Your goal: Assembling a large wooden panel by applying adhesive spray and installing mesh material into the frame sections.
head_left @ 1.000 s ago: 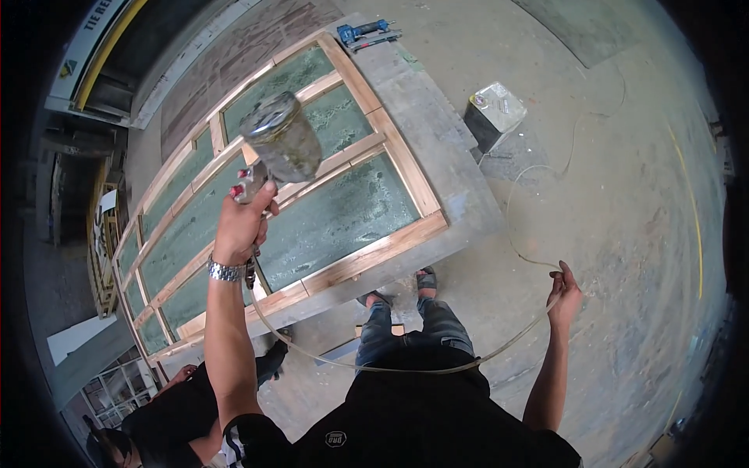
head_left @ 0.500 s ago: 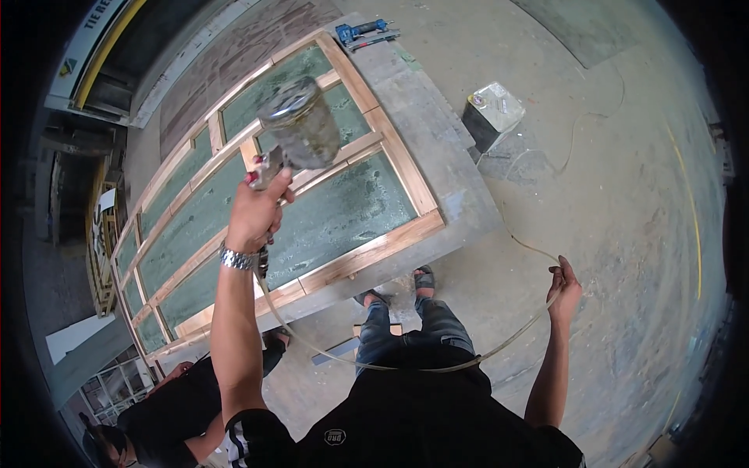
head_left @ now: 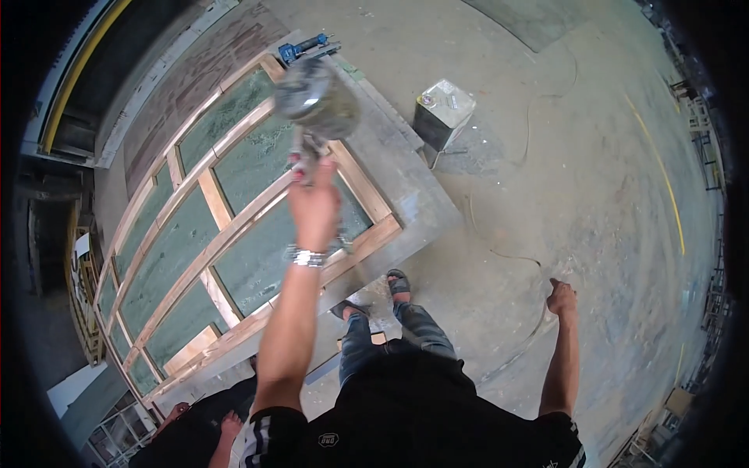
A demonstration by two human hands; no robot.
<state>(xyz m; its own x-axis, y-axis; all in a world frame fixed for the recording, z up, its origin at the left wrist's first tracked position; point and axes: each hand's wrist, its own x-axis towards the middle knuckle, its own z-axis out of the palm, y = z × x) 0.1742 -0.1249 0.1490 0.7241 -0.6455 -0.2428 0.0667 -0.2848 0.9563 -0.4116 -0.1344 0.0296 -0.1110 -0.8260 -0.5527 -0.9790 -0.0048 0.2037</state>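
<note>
My left hand [head_left: 314, 214] is closed round the handle of a spray gun [head_left: 308, 152], held up over the frame. A large, dirty metal cup [head_left: 318, 101] sits on the gun, blurred by motion. Below lies a wooden frame [head_left: 211, 246] of pale slats over green panels [head_left: 257, 269], which have wet-looking, speckled marks. Off to the right, my right hand [head_left: 562, 298] is closed on a thin clear air hose [head_left: 534, 334]. Part of the hose is hidden behind my body and left arm.
The frame rests on a grey table [head_left: 425, 207]. A blue power tool [head_left: 304, 48] lies at its far corner. A square metal can [head_left: 445, 113] stands on the floor beyond the table's right edge. Another person [head_left: 195, 429] in black is at the lower left.
My left hand has swung right with the spray gun, across the frame's right part. My right hand stays out at the right with the hose. The view has shifted to the right.
</note>
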